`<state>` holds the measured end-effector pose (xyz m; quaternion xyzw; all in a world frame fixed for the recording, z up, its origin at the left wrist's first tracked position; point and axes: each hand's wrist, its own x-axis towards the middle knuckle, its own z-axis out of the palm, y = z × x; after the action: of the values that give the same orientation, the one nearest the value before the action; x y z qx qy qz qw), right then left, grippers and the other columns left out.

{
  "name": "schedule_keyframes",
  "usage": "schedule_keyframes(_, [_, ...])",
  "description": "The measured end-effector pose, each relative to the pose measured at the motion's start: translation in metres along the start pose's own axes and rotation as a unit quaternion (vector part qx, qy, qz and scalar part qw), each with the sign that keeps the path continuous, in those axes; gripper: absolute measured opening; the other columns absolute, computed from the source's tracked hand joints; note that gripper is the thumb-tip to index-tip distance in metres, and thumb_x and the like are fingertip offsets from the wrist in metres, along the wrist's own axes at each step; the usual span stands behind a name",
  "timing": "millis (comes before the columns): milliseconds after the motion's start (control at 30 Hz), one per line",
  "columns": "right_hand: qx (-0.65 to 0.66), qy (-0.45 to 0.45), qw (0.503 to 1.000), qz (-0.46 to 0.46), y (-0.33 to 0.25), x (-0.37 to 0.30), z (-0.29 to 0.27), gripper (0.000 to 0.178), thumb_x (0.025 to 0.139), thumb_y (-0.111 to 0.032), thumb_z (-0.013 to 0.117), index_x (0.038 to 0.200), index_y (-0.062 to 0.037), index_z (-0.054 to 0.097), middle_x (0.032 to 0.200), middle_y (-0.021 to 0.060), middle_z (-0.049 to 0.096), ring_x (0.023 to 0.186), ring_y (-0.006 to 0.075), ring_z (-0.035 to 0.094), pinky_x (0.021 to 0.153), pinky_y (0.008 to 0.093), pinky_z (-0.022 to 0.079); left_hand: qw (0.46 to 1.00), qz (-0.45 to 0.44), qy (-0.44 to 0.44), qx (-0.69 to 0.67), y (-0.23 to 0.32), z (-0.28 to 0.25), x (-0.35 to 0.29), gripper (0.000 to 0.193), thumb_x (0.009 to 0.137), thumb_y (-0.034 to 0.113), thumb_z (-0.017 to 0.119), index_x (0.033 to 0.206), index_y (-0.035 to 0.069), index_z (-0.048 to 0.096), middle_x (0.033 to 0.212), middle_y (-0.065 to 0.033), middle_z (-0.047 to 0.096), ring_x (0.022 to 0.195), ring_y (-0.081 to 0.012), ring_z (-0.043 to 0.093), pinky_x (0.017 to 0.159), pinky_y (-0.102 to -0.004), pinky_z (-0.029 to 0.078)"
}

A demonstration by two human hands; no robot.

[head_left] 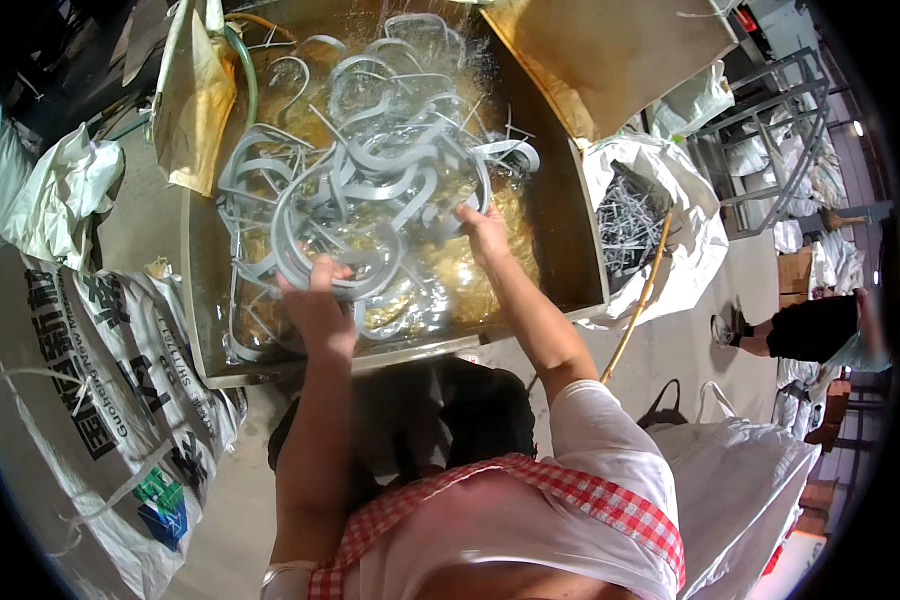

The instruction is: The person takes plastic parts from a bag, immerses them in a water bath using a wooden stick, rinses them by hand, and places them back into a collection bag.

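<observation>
A metal tank of churning, yellowish water lies in front of me. Many curved grey strips, apparently plastic, are tangled in it. My left hand, at the near left of the tank, is closed around the lower part of a looped grey strip. My right hand pinches a grey strip on the right side of the pile. Whether both hands grip the same loop, I cannot tell. Splashing water blurs parts of the pile.
A white sack of thin grey scraps stands right of the tank, with a yellowish stick leaning there. A green hose enters at the far left. A printed sack lies left. Another person is at the far right.
</observation>
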<state>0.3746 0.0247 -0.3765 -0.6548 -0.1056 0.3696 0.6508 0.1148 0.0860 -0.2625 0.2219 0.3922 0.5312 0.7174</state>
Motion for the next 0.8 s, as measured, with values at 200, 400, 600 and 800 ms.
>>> schedule_keyframes(200, [-0.085, -0.073, 0.993, -0.025, -0.076, -0.071, -0.023, 0.022, 0.075, -0.006, 0.062, 0.096, -0.0029, 0.059, 0.079, 0.0038, 0.061, 0.066, 0.0135, 0.059, 0.061, 0.0252, 0.048, 0.992, 0.027, -0.111, -0.051, 0.01, 0.02, -0.011, 0.041, 0.081, -0.003, 0.05, 0.119, 0.001, 0.035, 0.083, -0.0069, 0.048, 0.067, -0.015, 0.046, 0.067, -0.0322, 0.044])
schedule_keyframes(400, [-0.408, -0.06, 0.91, -0.048, -0.124, -0.111, -0.005, 0.034, 0.072, -0.02, 0.067, 0.099, -0.0035, 0.058, 0.084, 0.0081, 0.061, 0.074, 0.0149, 0.058, 0.063, 0.03, 0.048, 0.995, -0.088, -0.034, 0.01, -0.025, 0.008, -0.012, 0.053, 0.078, 0.008, 0.061, 0.125, 0.006, 0.036, 0.105, -0.01, 0.051, 0.083, -0.0203, 0.053, 0.069, -0.0365, 0.047])
schedule_keyframes(600, [-0.22, -0.044, 0.957, -0.182, -0.111, -0.135, 0.054, 0.035, 0.075, -0.021, 0.063, 0.102, -0.0043, 0.047, 0.074, 0.0071, 0.057, 0.059, 0.0135, 0.052, 0.054, 0.0294, 0.046, 0.978, -0.112, -0.066, -0.16, -0.04, -0.039, 0.059, 0.022, 0.082, 0.02, 0.056, 0.094, 0.003, 0.051, 0.075, -0.0065, 0.052, 0.078, -0.0175, 0.052, 0.075, -0.0321, 0.04])
schedule_keyframes(800, [0.11, -0.105, 0.971, -0.186, -0.053, -0.176, 0.082, 0.051, 0.075, -0.018, 0.069, 0.116, -0.0032, 0.042, 0.093, 0.0028, 0.054, 0.078, 0.0104, 0.052, 0.071, 0.0247, 0.044, 0.962, -0.161, -0.072, -0.207, -0.062, -0.017, 0.026, 0.02, 0.083, 0.019, 0.055, 0.08, 0.0, 0.049, 0.083, -0.0087, 0.051, 0.085, -0.0201, 0.051, 0.081, -0.0311, 0.042])
